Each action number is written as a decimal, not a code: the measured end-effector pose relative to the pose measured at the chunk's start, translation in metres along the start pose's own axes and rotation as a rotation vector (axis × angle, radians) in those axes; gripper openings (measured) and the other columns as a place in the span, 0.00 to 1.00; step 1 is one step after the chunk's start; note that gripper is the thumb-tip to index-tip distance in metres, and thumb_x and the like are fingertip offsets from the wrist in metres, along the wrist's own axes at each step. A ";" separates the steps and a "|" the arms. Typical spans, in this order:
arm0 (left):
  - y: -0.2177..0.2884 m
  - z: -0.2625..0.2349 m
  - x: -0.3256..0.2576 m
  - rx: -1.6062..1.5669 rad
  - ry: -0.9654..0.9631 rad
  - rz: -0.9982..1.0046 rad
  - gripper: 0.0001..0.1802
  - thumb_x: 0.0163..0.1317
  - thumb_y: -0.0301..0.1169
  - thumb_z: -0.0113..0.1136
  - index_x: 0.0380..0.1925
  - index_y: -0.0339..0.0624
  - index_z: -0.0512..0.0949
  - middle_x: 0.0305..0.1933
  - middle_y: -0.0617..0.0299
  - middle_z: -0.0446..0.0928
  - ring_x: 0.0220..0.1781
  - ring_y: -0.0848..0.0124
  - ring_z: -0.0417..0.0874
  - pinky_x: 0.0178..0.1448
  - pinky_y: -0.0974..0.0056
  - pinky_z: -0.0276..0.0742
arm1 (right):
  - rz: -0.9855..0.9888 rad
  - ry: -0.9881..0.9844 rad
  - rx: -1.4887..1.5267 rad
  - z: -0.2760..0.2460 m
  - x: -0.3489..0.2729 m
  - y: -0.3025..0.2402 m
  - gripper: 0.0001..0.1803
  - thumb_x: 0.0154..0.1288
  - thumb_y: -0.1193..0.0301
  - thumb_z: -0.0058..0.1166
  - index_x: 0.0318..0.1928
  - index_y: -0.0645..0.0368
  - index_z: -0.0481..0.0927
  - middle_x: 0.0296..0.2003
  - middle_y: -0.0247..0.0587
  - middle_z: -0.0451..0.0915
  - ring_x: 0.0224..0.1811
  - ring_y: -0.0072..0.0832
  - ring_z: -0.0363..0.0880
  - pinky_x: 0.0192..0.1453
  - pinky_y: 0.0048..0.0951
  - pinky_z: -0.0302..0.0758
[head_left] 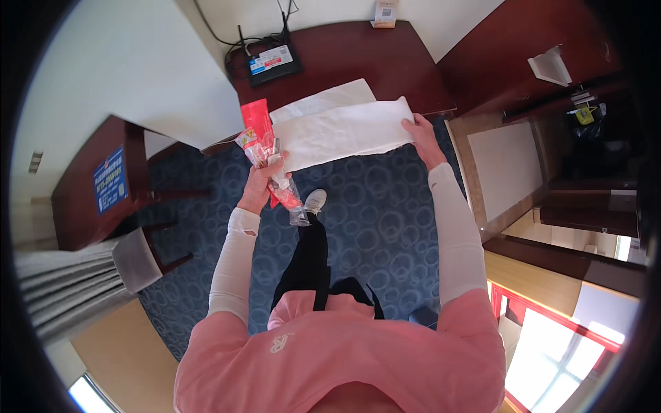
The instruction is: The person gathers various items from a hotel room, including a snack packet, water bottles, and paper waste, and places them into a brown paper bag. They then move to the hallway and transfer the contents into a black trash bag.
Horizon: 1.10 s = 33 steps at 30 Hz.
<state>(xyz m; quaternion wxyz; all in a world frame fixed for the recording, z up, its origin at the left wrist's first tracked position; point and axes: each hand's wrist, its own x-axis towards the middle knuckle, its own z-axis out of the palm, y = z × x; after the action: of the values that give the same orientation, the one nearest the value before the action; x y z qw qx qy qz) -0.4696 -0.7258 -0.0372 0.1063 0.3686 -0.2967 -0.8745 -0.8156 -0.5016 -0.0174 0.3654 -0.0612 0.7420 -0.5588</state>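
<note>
Currently holds white cloth (348, 131) in front of the body, at the near edge of the dark red tabletop (358, 51), overlapping that edge in view and extending over the blue carpet (365, 199). With right grip (425, 141), pinches the right end of the cloth, thumb laid against the fabric. With left grip (261, 182), closes around red and clear plastic packets (256, 120), just beside the left end of the cloth; cannot tell whether also clamping that end. By judgement, appears partway through: already folded into a long band at the near side, with another layer spreading out behind, toward the black router (273, 65). Not yet even along the far layer, not yet let go by the right grip, and not yet relieved of the packets at the left. Cannot tell whether partly supported by the tabletop or wholly suspended.
</note>
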 end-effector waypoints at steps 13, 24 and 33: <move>-0.009 -0.011 0.102 0.128 0.125 -0.199 0.23 0.60 0.25 0.61 0.57 0.41 0.70 0.52 0.59 0.76 0.47 0.66 0.80 0.44 0.55 0.83 | 0.053 0.341 -1.050 0.023 0.096 0.036 0.35 0.58 0.60 0.55 0.67 0.31 0.63 0.63 0.45 0.63 0.59 0.48 0.66 0.59 0.50 0.69; 0.007 -0.041 0.094 0.822 0.182 0.160 0.31 0.55 0.28 0.61 0.61 0.36 0.67 0.54 0.52 0.74 0.47 0.60 0.78 0.53 0.59 0.77 | -0.126 0.730 -0.423 0.006 -0.130 0.131 0.12 0.59 0.67 0.52 0.42 0.58 0.74 0.41 0.49 0.74 0.45 0.48 0.75 0.45 0.47 0.74; -0.215 0.156 0.020 0.998 -0.742 -0.218 0.27 0.60 0.31 0.59 0.59 0.33 0.69 0.59 0.49 0.70 0.50 0.55 0.79 0.57 0.54 0.76 | 0.646 1.376 0.191 0.066 -0.563 0.344 0.12 0.60 0.65 0.50 0.37 0.57 0.82 0.38 0.51 0.83 0.45 0.48 0.81 0.49 0.45 0.76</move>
<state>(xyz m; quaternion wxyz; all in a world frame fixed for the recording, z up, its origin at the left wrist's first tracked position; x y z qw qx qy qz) -0.5866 -0.4931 -0.0909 -0.2783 0.0739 -0.6469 -0.7061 -0.2578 -0.1455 -0.0582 -0.0299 0.5521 0.7320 -0.3982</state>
